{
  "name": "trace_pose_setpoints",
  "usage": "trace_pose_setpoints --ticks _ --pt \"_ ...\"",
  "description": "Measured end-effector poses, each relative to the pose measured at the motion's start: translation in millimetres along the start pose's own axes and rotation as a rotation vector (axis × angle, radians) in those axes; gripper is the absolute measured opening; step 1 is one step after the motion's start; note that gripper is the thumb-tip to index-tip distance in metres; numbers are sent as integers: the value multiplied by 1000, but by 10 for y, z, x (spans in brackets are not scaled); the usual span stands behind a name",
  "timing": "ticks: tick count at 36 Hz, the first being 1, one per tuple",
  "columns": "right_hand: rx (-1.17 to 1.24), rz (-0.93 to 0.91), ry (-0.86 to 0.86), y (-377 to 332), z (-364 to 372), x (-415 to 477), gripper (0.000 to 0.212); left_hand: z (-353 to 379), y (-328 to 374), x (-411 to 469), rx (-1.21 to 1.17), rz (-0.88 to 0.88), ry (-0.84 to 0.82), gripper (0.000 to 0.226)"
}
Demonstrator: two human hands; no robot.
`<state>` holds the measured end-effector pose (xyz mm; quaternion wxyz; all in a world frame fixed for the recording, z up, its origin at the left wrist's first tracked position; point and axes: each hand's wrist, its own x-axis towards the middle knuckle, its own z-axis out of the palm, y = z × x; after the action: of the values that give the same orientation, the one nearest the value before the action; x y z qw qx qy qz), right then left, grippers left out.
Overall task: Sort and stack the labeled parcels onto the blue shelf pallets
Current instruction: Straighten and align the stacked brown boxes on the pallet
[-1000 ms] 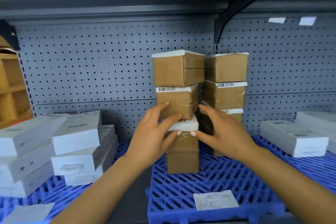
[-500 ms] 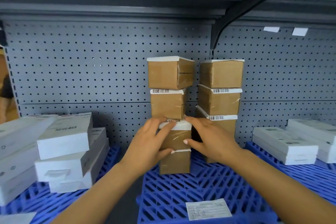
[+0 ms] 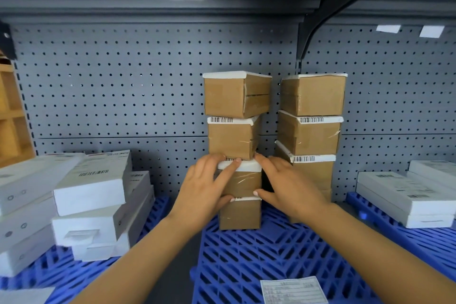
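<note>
Two stacks of brown cardboard parcels with white barcode labels stand on the middle blue pallet [image 3: 271, 254]. The left stack has several parcels; its second parcel from the bottom [image 3: 243, 180] sits between my hands. My left hand [image 3: 204, 187] holds its left side, index finger across the white label, thumb at its lower edge. My right hand [image 3: 288, 185] holds its right side, fingers reaching behind it. The top parcel [image 3: 234, 96] and the one under it [image 3: 232, 138] rest above. The right stack [image 3: 312, 136] stands just behind my right hand.
Flat white boxes [image 3: 81, 195] are piled unevenly on the left pallet, and more white boxes [image 3: 404, 192] lie on the right pallet. A paper label [image 3: 293, 290] lies on the pallet's near edge. A grey pegboard wall backs the shelf; a wooden unit [image 3: 12, 116] stands far left.
Both hands stayed on the same parcel in the left stack and closed in on its sides. The stack looks straighter than a second ago. The camera moved a little.
</note>
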<state>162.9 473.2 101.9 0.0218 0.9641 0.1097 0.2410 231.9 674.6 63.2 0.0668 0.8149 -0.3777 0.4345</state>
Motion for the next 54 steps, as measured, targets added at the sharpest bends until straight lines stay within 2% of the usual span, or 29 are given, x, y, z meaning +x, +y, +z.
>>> trace_pose_setpoints --ticks 16,22,26,29,31,36,39,44,54 --pt "106 69 4 -108 135 8 88 63 -19 -65 66 -29 56 91" --pt "288 62 58 -178 19 -6 87 -131 80 25 -70 -107 120 77" --pt "345 36 178 -214 -99 29 81 -281 13 150 -121 -192 143 96" --pt "367 25 218 -226 -165 84 77 -317 -43 226 6 -331 73 114" --pt "420 35 240 -225 -179 131 78 -346 -49 269 76 -390 13 117" --pt "492 47 257 -199 -154 261 80 -365 -36 352 49 -360 -37 116" --pt "512 34 273 -185 -132 294 81 -347 -43 359 25 -285 3 115" --pt "604 37 265 -122 -100 284 78 -276 -88 341 -12 -252 -14 101" --pt "622 29 231 -78 -97 295 76 -205 -125 313 -27 -223 -19 103"
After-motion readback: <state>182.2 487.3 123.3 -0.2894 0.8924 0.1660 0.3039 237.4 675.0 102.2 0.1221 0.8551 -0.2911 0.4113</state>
